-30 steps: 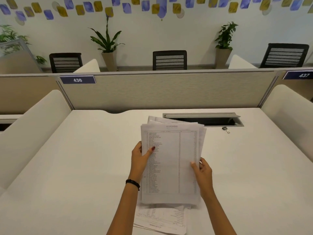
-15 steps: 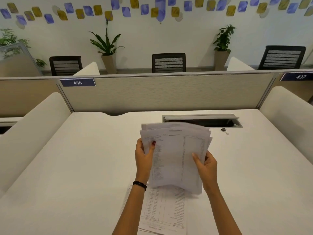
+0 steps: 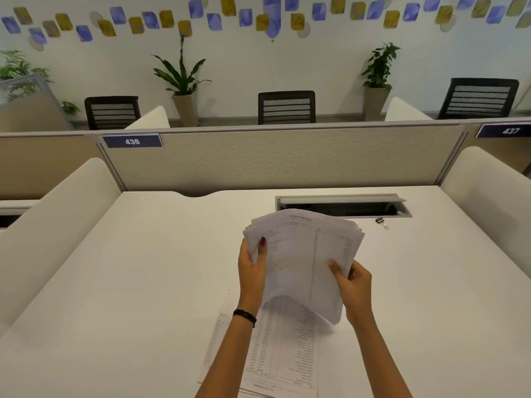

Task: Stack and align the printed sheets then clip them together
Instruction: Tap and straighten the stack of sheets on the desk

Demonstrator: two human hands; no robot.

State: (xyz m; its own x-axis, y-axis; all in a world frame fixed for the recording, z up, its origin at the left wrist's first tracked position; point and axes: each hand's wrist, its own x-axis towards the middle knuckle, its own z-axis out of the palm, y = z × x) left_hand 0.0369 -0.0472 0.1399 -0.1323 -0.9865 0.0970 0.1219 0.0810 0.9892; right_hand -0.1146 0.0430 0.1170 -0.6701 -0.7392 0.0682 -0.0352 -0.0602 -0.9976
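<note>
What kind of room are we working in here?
Most likely an open-plan office: a desk with a divider panel, numbered tags 436 and 437, and mesh chairs beyond.

A held sheaf of sheets (image 3: 304,259) hangs above the desk (image 3: 129,282), more sheets (image 3: 275,354) lying beneath it; a binder clip (image 3: 381,222) sits behind-right, beside the cable tray (image 3: 342,206)

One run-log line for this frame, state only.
left hand: grips stack | right hand: grips stack | stack: lifted, edges uneven | loose sheets: on desk | binder clip: unused by cable slot
</note>
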